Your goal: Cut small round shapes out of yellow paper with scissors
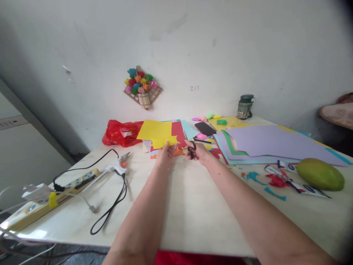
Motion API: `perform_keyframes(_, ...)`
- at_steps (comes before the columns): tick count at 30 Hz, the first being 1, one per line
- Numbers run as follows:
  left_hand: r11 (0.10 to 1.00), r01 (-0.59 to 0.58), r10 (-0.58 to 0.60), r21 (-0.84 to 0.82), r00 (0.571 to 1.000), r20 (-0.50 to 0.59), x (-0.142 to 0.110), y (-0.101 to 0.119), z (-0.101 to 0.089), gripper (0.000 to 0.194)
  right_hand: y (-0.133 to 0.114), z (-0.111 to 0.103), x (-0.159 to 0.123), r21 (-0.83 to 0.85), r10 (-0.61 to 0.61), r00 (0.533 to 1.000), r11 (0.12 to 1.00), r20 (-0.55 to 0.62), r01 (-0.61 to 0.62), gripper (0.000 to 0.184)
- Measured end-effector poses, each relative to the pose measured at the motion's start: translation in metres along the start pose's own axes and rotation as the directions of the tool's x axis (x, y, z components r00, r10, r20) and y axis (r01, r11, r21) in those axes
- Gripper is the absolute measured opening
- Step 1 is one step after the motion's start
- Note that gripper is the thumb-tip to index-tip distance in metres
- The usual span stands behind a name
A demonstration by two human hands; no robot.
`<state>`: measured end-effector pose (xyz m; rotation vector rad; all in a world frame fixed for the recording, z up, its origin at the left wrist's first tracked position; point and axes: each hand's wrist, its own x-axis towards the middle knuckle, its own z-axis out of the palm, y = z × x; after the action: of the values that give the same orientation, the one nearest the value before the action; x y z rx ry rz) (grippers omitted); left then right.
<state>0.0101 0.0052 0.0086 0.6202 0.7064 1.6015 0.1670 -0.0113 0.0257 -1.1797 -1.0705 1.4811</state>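
My left hand is closed on a small yellow paper piece, pinching its lower edge above the table. My right hand is wrapped round black-handled scissors, whose blades point toward the yellow piece. Both hands sit just in front of a pile of coloured paper sheets in yellow, red and light blue. Both forearms stretch out over the white table.
A power strip with plugged cables and a glue gun lie at the left. A red plastic bag, a phone, large lilac sheets, a green mango, paper scraps and a green jar surround the hands.
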Motion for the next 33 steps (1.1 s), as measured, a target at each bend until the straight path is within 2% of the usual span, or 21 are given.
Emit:
perform_keyframes(4,1.000,-0.020,0.018,-0.017,0.993,-0.117,0.006,0.002,-0.007,0.013,0.002,0.011,-0.004,-0.072,-0.014,0.999,0.997,0.033,0.016,0.036)
perform_keyframes(7,1.000,-0.002,0.004,0.018,0.989,-0.146,0.008,0.002,-0.011,0.010,0.002,0.015,-0.008,-0.172,-0.059,0.995,0.982,0.083,0.072,0.038)
perform_keyframes(13,0.995,-0.016,0.022,0.102,0.998,-0.061,0.007,0.000,-0.015,0.010,0.003,0.007,-0.007,-0.277,-0.087,0.986,0.953,0.142,0.124,0.042)
perform_keyframes(19,0.998,-0.031,0.029,0.062,0.999,0.037,0.006,-0.001,-0.016,0.035,0.008,-0.002,-0.003,-0.264,-0.092,0.975,0.953,0.204,0.146,0.041)
perform_keyframes(26,0.997,-0.034,0.035,0.065,0.999,-0.021,0.004,0.000,-0.015,0.032,0.005,-0.004,-0.008,-0.231,-0.099,0.976,0.962,0.195,0.143,0.043)
perform_keyframes(33,0.995,-0.028,0.025,0.095,0.999,0.032,0.003,0.000,-0.015,0.028,0.008,-0.006,-0.003,-0.310,-0.114,0.958,0.930,0.264,0.197,0.044)
